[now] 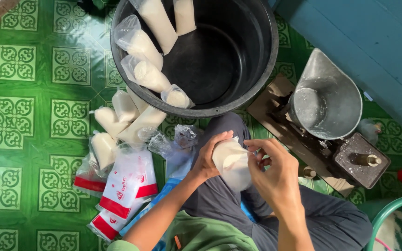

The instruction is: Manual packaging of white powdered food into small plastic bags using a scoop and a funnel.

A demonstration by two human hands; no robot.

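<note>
My left hand (209, 155) grips a clear plastic bag of white powder (232, 165) held over my lap. My right hand (275, 174) touches the bag's top end, with its fingers pinched at the neck. Just above them stands a large black tub (257, 79) with several filled bags (147, 74) leaning against its inner wall. More filled bags (126, 116) lie on the green patterned floor (29, 121) to the left of my knee.
A stack of flat empty plastic bags with red bands (126, 186) lies at lower left. A balance scale with a metal scoop pan (326, 100) and a dark weight block (361, 160) sits at right on a board. A green basin rim (391, 211) shows at lower right.
</note>
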